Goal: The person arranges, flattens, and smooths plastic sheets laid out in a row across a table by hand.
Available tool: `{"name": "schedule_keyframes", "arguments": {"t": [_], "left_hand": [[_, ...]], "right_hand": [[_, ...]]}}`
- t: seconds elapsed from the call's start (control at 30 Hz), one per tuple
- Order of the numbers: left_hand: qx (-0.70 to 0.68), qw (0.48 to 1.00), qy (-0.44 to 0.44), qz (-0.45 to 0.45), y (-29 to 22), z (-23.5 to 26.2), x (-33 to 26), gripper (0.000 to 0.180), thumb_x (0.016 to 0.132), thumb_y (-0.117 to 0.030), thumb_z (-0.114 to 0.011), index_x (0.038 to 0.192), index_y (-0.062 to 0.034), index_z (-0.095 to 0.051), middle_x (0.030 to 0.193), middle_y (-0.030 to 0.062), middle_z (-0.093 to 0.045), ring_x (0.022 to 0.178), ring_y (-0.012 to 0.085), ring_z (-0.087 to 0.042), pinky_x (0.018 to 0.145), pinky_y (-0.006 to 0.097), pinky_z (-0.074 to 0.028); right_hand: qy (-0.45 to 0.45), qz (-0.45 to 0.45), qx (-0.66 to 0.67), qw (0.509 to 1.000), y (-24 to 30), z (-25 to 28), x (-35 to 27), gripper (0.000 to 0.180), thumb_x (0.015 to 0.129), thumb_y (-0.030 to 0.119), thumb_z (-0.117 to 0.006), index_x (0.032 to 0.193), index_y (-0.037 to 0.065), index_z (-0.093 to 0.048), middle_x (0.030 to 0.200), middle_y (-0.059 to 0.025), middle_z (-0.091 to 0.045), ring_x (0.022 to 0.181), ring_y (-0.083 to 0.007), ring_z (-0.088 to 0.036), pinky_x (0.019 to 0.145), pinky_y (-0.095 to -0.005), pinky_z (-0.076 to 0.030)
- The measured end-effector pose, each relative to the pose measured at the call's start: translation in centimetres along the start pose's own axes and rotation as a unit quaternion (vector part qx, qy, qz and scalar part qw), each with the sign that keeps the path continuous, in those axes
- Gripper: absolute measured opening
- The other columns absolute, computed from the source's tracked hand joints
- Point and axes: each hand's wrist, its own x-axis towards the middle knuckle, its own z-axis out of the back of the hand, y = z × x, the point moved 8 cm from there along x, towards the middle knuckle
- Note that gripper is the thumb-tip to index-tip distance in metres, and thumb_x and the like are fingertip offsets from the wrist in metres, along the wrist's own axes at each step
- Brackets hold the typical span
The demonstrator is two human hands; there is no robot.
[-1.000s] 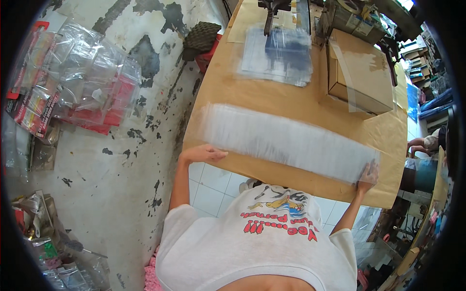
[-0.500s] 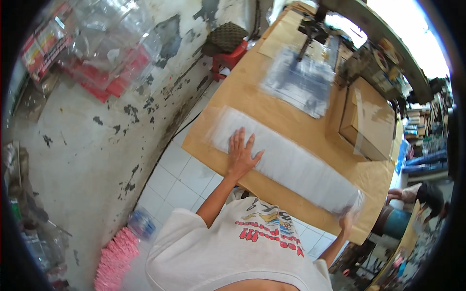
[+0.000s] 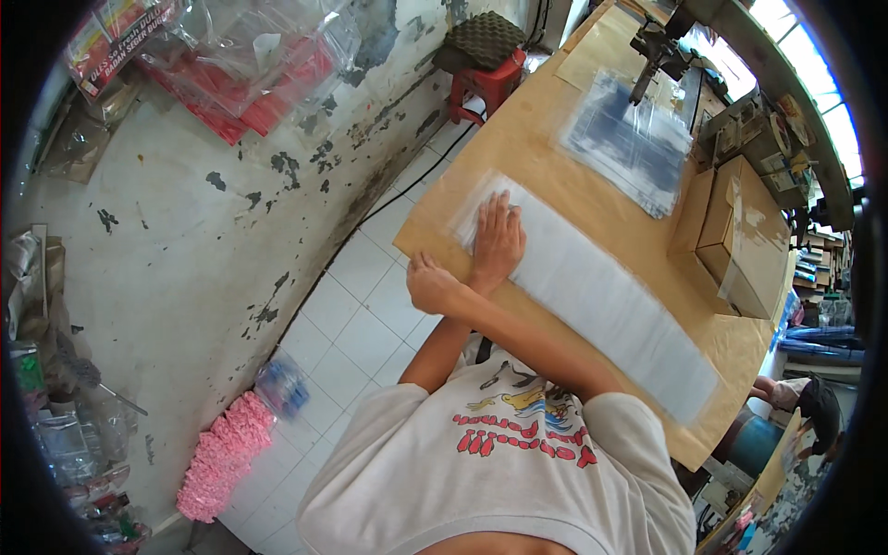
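A long, whitish, see-through plastic sheet (image 3: 610,305) lies slantwise across a table (image 3: 546,120) covered in brown paper. My left hand (image 3: 499,239) is open, fingers stretched flat on the sheet near its far left end. Crossing over my left wrist, my right arm reaches to the table's left corner. There my right hand (image 3: 433,283) is closed with its fingers curled by the table edge; what is in them, if anything, is hidden.
A stack of clear plastic sheets (image 3: 622,139) lies under a dark metal machine part (image 3: 655,60). Beside it stands a cardboard box (image 3: 740,242). A red stool (image 3: 486,85) is by the peeling wall, and a pink bundle (image 3: 225,453) sits on the tiled floor.
My right hand has left the sheet's right end and crossed over my left arm to the table's left corner. My left hand still rests on the sheet. The whole view has shifted.
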Motion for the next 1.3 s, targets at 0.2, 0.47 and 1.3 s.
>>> {"name": "schedule_keyframes", "arguments": {"t": [0.2, 0.47, 1.3], "left_hand": [[0.041, 0.998, -0.045, -0.035, -0.5, 1.2, 0.0, 0.047, 0.096, -0.025, -0.053, 0.140, -0.0094, -0.050, 0.157, 0.0244, -0.034, 0.147, 0.0416, -0.030, 0.119, 0.061, -0.018], [0.054, 0.997, -0.034, -0.041, -0.8, 0.3, 0.1, 0.056, 0.098, -0.029, -0.050, 0.150, -0.0114, -0.043, 0.160, 0.0231, -0.030, 0.147, 0.0412, -0.028, 0.120, 0.057, -0.019], [0.126, 0.988, -0.054, -0.067, -2.9, 0.9, 0.3, 0.052, 0.097, -0.023, -0.052, 0.146, -0.0053, -0.049, 0.154, 0.0280, -0.036, 0.140, 0.0481, -0.036, 0.117, 0.056, -0.028]], "right_hand": [[-0.212, -0.276, -0.018, 0.937, -5.7, 2.3, 3.0, 0.057, 0.095, 0.015, -0.046, 0.139, -0.020, -0.040, 0.158, -0.0346, -0.024, 0.148, -0.0511, -0.018, 0.119, -0.0552, -0.026], [-0.420, -0.290, 0.168, 0.843, -10.3, 7.1, -1.2, 0.062, 0.092, 0.007, -0.051, 0.148, -0.013, -0.032, 0.162, -0.0311, -0.017, 0.152, -0.0437, -0.011, 0.125, -0.0485, -0.009], [-0.465, -0.470, -0.035, 0.749, -33.3, 7.5, -33.4, 0.049, 0.095, 0.019, -0.053, 0.140, -0.001, -0.051, 0.150, -0.0266, -0.043, 0.144, -0.0411, -0.034, 0.122, -0.0477, -0.024]]}}
